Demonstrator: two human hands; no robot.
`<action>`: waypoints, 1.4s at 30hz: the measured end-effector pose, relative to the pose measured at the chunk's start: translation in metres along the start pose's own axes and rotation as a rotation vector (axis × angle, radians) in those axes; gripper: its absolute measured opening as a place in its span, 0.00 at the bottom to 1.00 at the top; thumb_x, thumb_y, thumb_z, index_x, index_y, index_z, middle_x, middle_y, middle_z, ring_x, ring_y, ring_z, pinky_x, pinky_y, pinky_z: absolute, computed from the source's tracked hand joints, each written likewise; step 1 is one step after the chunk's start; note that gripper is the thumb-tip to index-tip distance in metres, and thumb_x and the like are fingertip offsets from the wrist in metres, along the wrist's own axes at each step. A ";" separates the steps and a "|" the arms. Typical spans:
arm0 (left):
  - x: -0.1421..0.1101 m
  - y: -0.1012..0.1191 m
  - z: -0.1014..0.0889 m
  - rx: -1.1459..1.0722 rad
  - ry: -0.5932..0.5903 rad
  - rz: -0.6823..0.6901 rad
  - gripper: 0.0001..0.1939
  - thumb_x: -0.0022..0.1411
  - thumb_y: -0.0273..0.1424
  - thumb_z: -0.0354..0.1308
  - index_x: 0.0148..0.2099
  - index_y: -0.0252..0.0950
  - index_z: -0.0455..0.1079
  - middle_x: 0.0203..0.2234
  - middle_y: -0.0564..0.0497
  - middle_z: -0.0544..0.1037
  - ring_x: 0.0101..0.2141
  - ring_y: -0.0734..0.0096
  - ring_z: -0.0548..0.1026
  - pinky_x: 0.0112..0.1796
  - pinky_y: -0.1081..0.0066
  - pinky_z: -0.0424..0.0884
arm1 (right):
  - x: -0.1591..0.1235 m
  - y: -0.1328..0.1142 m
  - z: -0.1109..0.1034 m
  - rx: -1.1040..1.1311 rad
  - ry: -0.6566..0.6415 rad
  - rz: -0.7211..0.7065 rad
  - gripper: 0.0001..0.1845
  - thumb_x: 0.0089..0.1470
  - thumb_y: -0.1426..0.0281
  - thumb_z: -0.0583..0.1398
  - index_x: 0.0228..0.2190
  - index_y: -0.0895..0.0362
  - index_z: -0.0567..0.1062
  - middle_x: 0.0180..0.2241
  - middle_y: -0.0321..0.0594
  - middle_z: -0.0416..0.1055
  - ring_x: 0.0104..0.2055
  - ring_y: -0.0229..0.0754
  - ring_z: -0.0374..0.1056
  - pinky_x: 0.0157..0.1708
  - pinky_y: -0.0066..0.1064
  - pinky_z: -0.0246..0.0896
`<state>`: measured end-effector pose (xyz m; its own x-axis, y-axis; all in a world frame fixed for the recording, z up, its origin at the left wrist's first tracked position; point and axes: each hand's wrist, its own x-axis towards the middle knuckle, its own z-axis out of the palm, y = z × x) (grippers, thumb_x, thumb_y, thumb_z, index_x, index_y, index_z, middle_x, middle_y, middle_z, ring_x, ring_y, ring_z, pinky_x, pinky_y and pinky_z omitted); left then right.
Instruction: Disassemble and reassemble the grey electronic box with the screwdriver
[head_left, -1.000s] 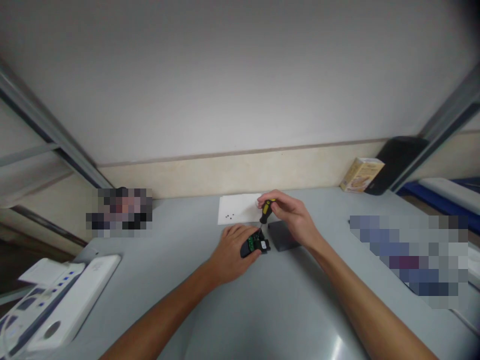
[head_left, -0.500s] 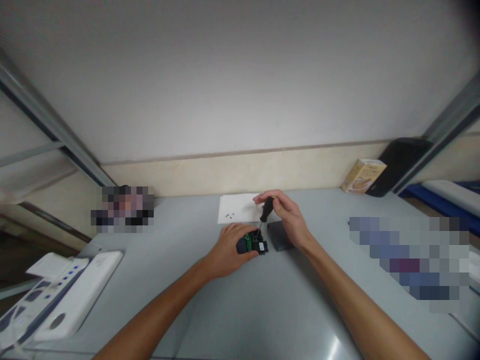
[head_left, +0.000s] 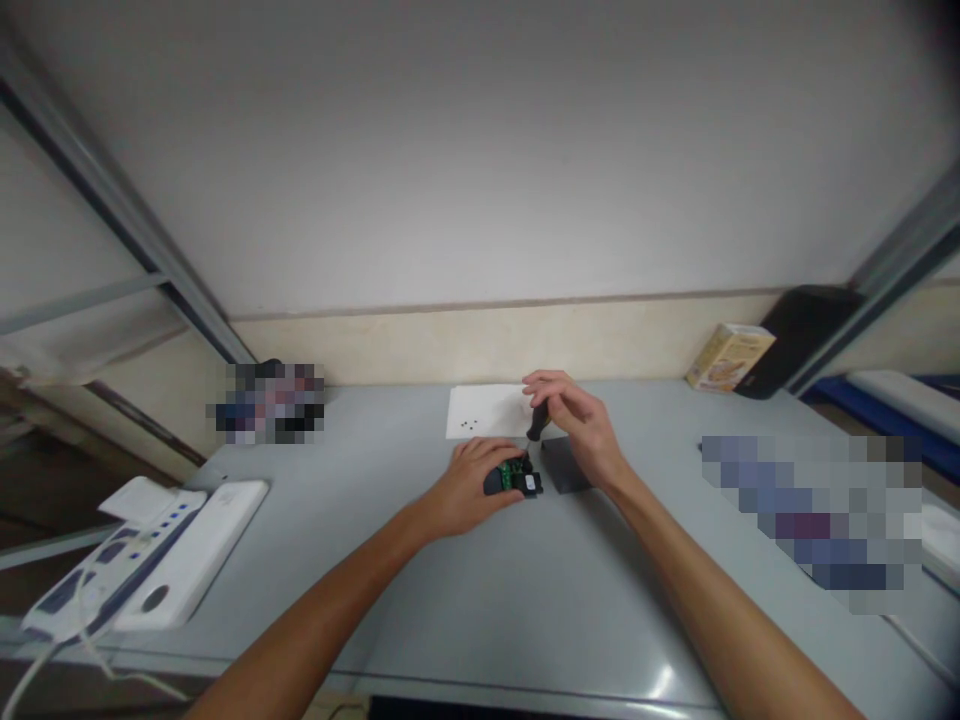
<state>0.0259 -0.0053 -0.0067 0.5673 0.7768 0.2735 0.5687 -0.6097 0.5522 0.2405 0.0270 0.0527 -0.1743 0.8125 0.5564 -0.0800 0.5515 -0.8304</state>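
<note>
My left hand [head_left: 474, 490] is closed around a black device [head_left: 493, 482] with an exposed green circuit board [head_left: 514, 468], shaped like an opened computer mouse. Its fingers lie along the far side and the thumb along the near side. In my right hand [head_left: 583, 425] is a screwdriver [head_left: 538, 421] with a dark handle, held nearly upright. The shaft points down at the board's right part; the tip is too small to see clearly. Below my right hand lies a dark grey flat piece [head_left: 562, 467], partly covered. Several tiny black screws [head_left: 469, 425] rest on white paper [head_left: 495, 405] behind the device.
A white power strip [head_left: 127, 555] and a long white box-like device [head_left: 199, 550] lie at the left, with a cable [head_left: 86, 620]. At the back right stand a yellow box [head_left: 729, 357] and a black case [head_left: 799, 335]. Blurred-out items [head_left: 817, 515] lie on the right.
The view has shifted a little, moving the left-side items rightward. My right hand's fingers have curled further over the screwdriver handle, which is now more upright. My left hand keeps its hold.
</note>
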 end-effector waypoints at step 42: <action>-0.001 0.008 0.000 0.068 0.009 -0.047 0.26 0.66 0.42 0.62 0.63 0.46 0.63 0.58 0.49 0.74 0.59 0.56 0.69 0.59 0.55 0.58 | 0.001 0.004 -0.004 -0.043 0.118 0.040 0.15 0.61 0.56 0.62 0.30 0.52 0.80 0.38 0.41 0.75 0.46 0.47 0.71 0.48 0.40 0.64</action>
<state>0.0293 -0.0107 -0.0024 0.5341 0.8058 0.2556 0.6340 -0.5818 0.5094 0.2440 0.0305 0.0504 -0.0592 0.8490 0.5250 -0.0325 0.5240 -0.8511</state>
